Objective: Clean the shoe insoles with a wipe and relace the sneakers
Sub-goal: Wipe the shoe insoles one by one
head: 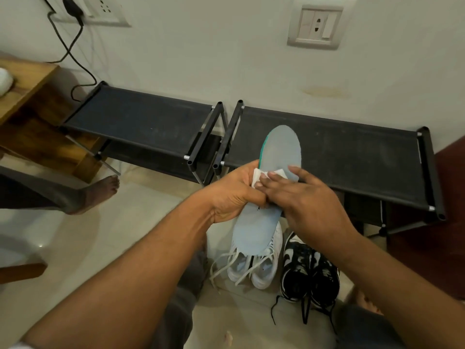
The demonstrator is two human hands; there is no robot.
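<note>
While the black shoe rack [352, 157] spans 10 to 3 o'clock, two pairs wait on the floor [113, 248]: white sneakers [264, 268] at 6 o'clock and black sneakers [312, 273] at 5, their laces [251, 270] lying loose, so relacing looks not yet begun. At centre the pale blue insole [284, 149] is held in the air, toe toward 12; the left hand [231, 197] grips its 9 o'clock edge, and the right hand's [312, 197] straight fingers [271, 181] press the wipe [256, 176] onto it. Cleaning seems under way; other insoles are not in view.
</note>
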